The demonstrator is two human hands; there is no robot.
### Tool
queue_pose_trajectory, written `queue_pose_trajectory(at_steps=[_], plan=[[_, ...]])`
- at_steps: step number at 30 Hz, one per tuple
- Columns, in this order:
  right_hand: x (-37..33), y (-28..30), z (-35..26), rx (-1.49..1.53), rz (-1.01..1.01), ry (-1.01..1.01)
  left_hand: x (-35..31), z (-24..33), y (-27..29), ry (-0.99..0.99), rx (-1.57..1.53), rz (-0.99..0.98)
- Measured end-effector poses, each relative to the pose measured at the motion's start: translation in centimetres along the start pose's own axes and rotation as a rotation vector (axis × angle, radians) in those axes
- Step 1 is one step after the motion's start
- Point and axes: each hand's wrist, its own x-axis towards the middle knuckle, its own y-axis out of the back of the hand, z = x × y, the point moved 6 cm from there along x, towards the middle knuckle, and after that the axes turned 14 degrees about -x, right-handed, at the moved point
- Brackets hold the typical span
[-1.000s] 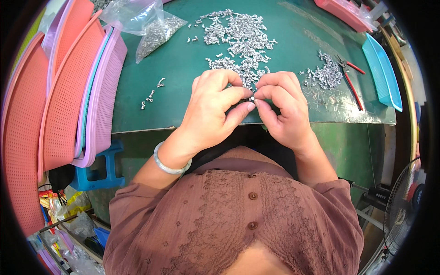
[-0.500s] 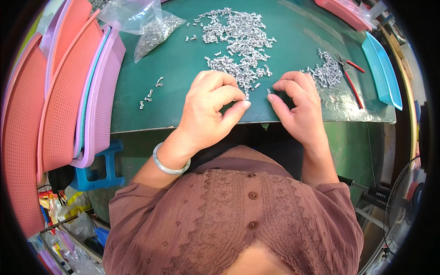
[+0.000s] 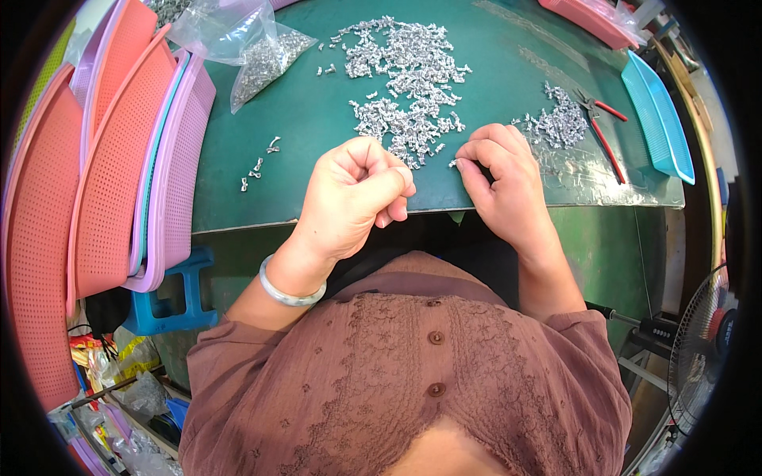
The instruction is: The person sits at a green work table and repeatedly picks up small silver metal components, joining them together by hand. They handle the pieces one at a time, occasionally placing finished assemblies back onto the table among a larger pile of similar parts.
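Note:
My left hand (image 3: 357,190), with a pale bangle (image 3: 290,292) at its wrist, is closed over the table's front edge. Its thumb presses against the curled fingers, and anything inside is hidden. To its right, my right hand (image 3: 506,173) pinches a small silver metal piece (image 3: 453,163) between thumb and forefinger. Just beyond both hands spreads a big pile of small silver metal pieces (image 3: 413,67), some shaped like little bows. A smaller heap of such pieces (image 3: 560,120) lies past my right hand, and a few loose pieces (image 3: 255,168) lie left of my left hand.
Red-handled pliers (image 3: 605,143) lie at the right, near a blue tray (image 3: 660,119). A clear bag (image 3: 266,67) of metal pieces rests at the far left. Pink and purple baskets (image 3: 119,159) stand along the left side. A fan (image 3: 698,349) is at the lower right.
My left hand has drawn toward me and slightly left, turning so its fingers curl under the thumb. My right hand has shifted slightly left, keeping its pinch.

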Motion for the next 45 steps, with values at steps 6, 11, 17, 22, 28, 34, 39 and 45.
queue_pose_trajectory(at_steps=[6,11,17,22,28,34,39,45], plan=[[0.7,0.5,-1.5,0.169,0.084,0.035,0.2,-0.4,-0.6,0.196,-0.008,0.005],[1.0,0.7,-2.6,0.232,0.153,0.114,0.5,-0.8,-0.3,0.234,0.048,-0.047],[1.0,0.6,-2.9,0.263,0.168,0.126,0.5,-0.7,-0.7,0.249,0.018,-0.060],[1.3,0.8,-1.9,0.251,0.132,0.097,0.6,-0.7,-0.6,0.228,0.031,-0.081],[1.1,-0.4,-0.7,0.007,-0.026,0.047,0.7,-0.8,-0.6,0.198,0.062,-0.076],[0.9,-0.5,-0.4,0.025,-0.098,0.063,0.8,-0.9,-0.3,0.193,0.015,-0.072],[0.7,-0.2,-0.2,0.047,-0.077,0.029,0.9,-1.0,-0.2,0.228,-0.033,-0.073],[0.6,-0.2,-0.2,0.037,-0.096,0.047,0.8,-1.0,-0.1,0.233,-0.061,-0.076]])
